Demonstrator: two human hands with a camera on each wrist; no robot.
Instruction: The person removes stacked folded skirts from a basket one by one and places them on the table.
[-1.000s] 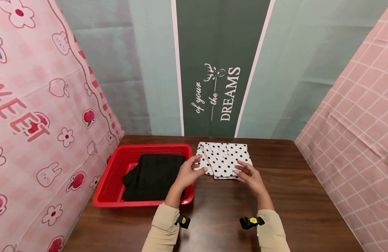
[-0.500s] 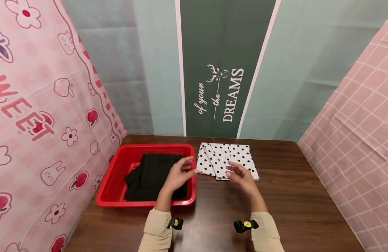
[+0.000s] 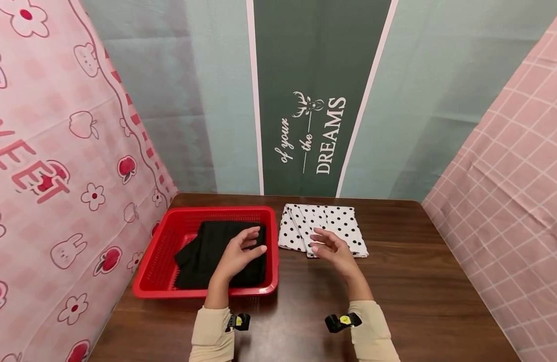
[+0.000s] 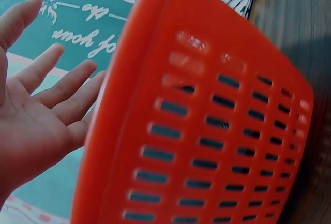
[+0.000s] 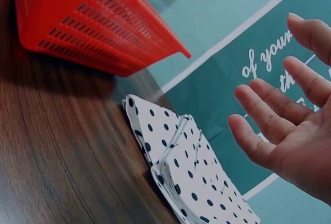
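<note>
My left hand (image 3: 237,255) is held over the red plastic basket (image 3: 157,251), fingers loosely bent and holding nothing. Inside the basket lies a folded black cloth (image 3: 206,261), partly covered by that hand in the head view. To the right of the basket, a white cloth with black polka dots (image 3: 346,221) rests folded flat on the table. My right hand (image 3: 335,251) hovers above its front edge, the fingers relaxed and nothing between them. In the right wrist view the spotted cloth (image 5: 191,167) shows several layers, and the right hand (image 5: 295,120) is apart from it.
The dark wooden table (image 3: 419,281) extends to the right and in front. A green and teal curtain (image 3: 301,60) with lettering hangs behind it. Pink printed fabric (image 3: 93,151) hangs at the left, and a pink checked sheet (image 3: 509,166) at the right.
Both hands have moved left, away from the spotted cloth's sides. The left hand has gone from the cloth's left edge to over the basket; the right from its right corner to its front middle.
</note>
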